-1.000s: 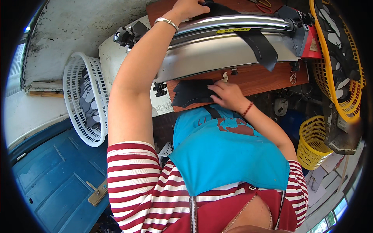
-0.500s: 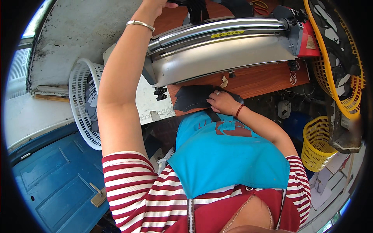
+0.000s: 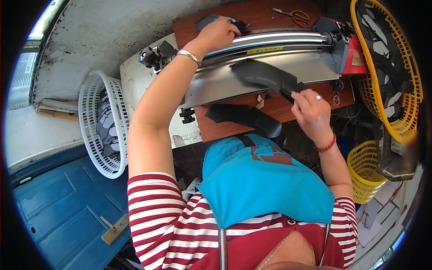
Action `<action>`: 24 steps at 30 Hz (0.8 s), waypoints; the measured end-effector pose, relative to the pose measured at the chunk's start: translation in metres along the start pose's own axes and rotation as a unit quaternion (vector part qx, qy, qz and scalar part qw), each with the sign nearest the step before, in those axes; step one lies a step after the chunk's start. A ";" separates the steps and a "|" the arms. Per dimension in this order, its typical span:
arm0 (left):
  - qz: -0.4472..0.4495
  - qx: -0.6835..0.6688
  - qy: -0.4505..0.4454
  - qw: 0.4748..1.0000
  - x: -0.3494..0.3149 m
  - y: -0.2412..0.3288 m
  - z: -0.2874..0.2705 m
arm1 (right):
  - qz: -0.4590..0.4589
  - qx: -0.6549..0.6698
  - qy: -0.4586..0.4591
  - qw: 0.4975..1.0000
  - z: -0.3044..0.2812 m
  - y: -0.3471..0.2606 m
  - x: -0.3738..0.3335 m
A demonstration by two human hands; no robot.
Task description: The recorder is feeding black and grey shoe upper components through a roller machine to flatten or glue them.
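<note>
Pinched in my right hand (image 3: 310,110) is one end of a black curved cut piece (image 3: 265,77) of thin sheet material. The piece slants over the steel plate of a roller machine (image 3: 211,87), slightly blurred. Beyond the silver roller (image 3: 274,41), my left hand (image 3: 218,35) has its fingers bent down and closed on a dark cut piece (image 3: 240,25), partly hidden by the hand. Another black cut piece (image 3: 243,116) lies on the reddish wooden table (image 3: 216,131) near my blue apron (image 3: 265,180).
Red-handled scissors (image 3: 297,17) lie at the table's back. White basket (image 3: 92,121) at left and yellow basket (image 3: 366,67) at right hold dark and grey pieces. A smaller yellow basket (image 3: 366,171) stands low at right. A beige scrap (image 3: 260,102) lies before the machine.
My right hand has left the table and moved right and up, now holding a black piece over the plate. My left hand has come back toward the roller from the far edge.
</note>
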State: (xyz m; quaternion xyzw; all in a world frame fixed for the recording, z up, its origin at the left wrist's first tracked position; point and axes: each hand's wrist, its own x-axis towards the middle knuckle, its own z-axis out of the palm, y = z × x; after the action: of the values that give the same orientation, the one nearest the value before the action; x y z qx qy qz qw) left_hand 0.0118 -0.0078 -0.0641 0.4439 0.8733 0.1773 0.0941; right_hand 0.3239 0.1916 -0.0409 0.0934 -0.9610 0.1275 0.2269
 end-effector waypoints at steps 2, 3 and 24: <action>-0.054 -0.006 -0.051 0.997 0.014 0.011 -0.002 | 0.017 0.001 0.017 1.000 0.027 0.017 0.014; -0.053 -0.009 -0.054 0.997 0.019 0.012 0.000 | 0.030 0.006 0.033 0.999 0.040 0.024 0.019; -0.255 -0.453 0.219 0.826 0.019 0.009 -0.076 | -0.039 0.289 -0.141 0.946 0.127 -0.033 -0.072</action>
State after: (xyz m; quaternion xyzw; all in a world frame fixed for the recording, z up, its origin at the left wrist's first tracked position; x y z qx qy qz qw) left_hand -0.0170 -0.0047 0.0096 0.0627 0.7747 0.6151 0.1326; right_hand 0.3426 0.1322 -0.1765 0.2090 -0.9008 0.3764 0.0567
